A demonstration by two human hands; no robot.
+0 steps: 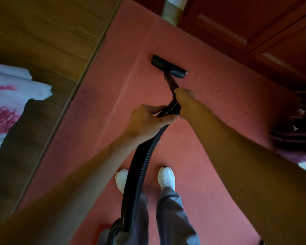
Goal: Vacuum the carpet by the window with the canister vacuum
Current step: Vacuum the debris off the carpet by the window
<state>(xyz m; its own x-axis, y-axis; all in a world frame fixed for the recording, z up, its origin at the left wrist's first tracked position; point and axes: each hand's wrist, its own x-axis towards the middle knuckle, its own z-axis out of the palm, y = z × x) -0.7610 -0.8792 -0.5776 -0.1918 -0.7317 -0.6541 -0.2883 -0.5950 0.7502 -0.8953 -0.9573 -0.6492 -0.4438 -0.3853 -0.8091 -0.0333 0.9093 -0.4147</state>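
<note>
On the red carpet [219,138], between a wooden panel [42,41] and dark cabinet doors [254,32], the floor nozzle [168,66] lay flat, well ahead of the person's white shoes [166,177]. The right hand [184,100] gripped the wand [170,82] behind the nozzle, fingers [186,91] curled round it. The left hand [148,119] held the ribbed hose [141,165] at its cuff, fingers closed about it. The dark bulk at the bottom edge was probably the canister [116,228]. A cleaning stroke seemed in hand. The next move called for a steady pull back, then a sideways shift onto fresh carpet.
</note>
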